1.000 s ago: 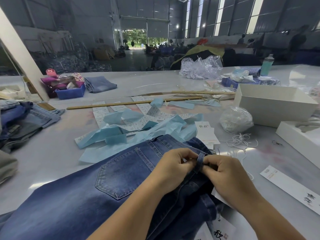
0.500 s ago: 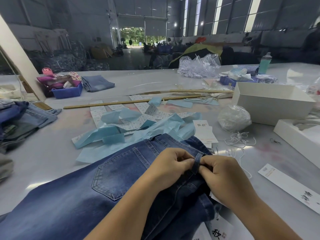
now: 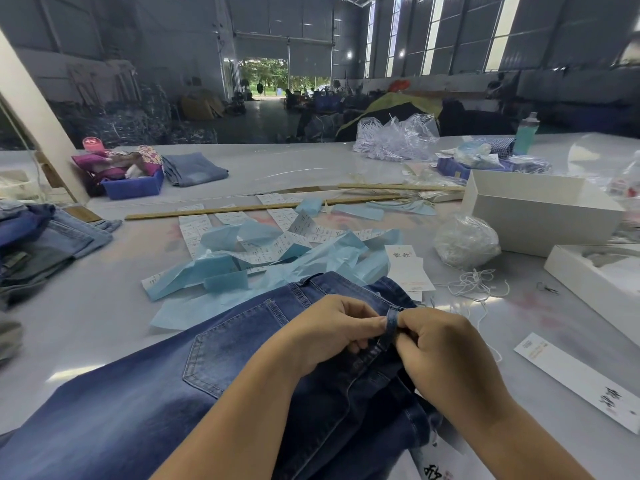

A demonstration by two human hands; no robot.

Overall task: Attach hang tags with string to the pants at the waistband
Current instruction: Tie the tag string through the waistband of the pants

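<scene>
Pants [image 3: 145,403]: blue denim, lying back-side up on the table [image 3: 86,306], waistband toward the far right, directly below the camera. Belt loop [image 3: 391,325]: standing up from the waistband, pinched between both hands. Left hand [image 3: 332,327]: fingers curled, tips pressed to the loop's left face. Right hand [image 3: 446,355]: fingers curled tight against the loop's right side; whether they also hold string cannot be told, as none shows at the loop. Hang tag, partly visible [image 3: 433,474]: white with black characters, at the bottom edge beside the pants; its tie to the garment is hidden.

Progress, as judged: threading at the loop is in hand, not shown finished; knotting or pulling through is probably left.

Supplies nearby: loose white strings [image 3: 478,282] just right of the waistband; spare tags [image 3: 407,268] beyond it; long white tag [image 3: 571,379] at right; blue tissue and printed label strips [image 3: 263,251] further out; white box [image 3: 540,216]; folded jeans [image 3: 45,244] at left, possibly awaiting tags.
</scene>
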